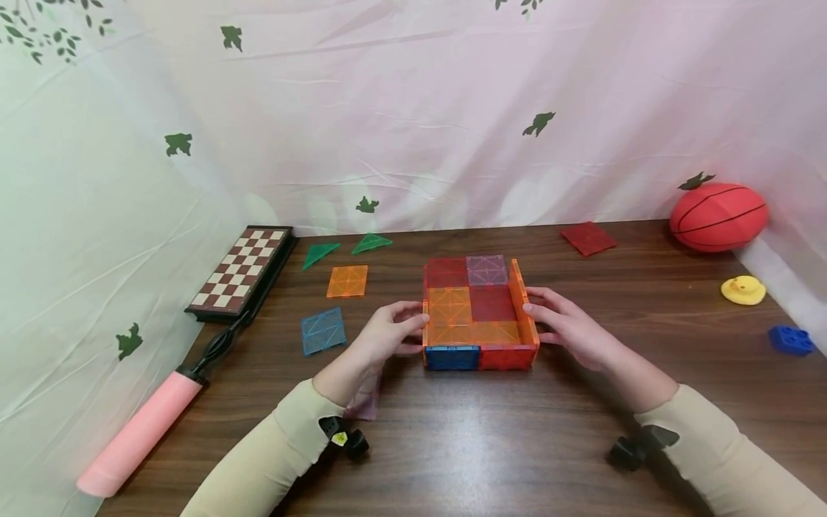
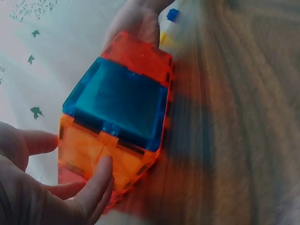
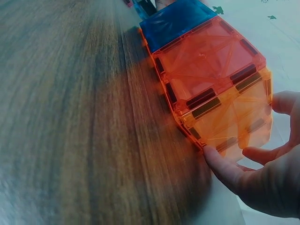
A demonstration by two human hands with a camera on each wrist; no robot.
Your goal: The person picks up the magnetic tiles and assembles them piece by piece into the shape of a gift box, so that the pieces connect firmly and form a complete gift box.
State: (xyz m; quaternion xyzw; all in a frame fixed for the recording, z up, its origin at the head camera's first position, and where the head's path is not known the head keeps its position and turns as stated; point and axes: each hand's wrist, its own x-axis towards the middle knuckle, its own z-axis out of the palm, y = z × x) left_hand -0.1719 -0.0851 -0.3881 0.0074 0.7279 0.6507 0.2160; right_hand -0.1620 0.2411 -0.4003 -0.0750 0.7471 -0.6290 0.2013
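Tile box (image 1: 481, 316) between 2 hands (image 1: 390, 330) (image 1: 571, 329); chessboard (image 1: 237, 273) left, ball (image 1: 719, 217) right (duck (image 1: 743, 291) before it).

The tile box (image 1: 479, 314) is orange, red, purple and blue, the chessboard (image 1: 240, 269) chequered brown and cream, the ball (image 1: 718, 217) red with black lines, the tabletop (image 1: 472, 445) wood-grained brown.

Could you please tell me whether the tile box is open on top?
Open: the head view looks down into the tile box onto its floor and the inner face of its right wall.
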